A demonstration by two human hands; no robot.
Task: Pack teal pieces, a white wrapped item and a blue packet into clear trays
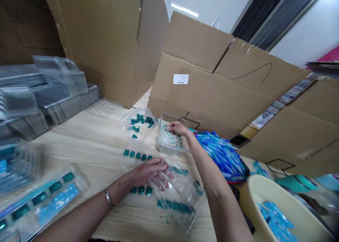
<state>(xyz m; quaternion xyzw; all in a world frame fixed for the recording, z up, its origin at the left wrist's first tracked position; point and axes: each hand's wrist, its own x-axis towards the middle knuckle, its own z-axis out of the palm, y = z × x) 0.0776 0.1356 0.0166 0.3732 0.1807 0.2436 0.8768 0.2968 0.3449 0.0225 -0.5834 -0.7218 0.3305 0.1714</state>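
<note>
My left hand (148, 171), with a metal bangle (108, 197) on the wrist, grips the edge of a clear plastic blister tray (178, 195) that holds teal pieces. My right hand (177, 128) reaches into a clear plastic tub (169, 139) and its fingertips rest on the mixed white and green bits (171, 137) inside. I cannot tell whether those fingers hold anything. Small teal blocks lie in rows on the wooden table (90, 146) near my left hand, and more sit in a clear plastic bag (139, 123).
A heap of blue plastic items (219, 153) lies right of the tub, and a cream basin (275, 213) with blue pieces stands at the lower right. Stacked clear trays (45, 90) fill the left side. Cardboard sheets (212, 90) stand along the table's far edge.
</note>
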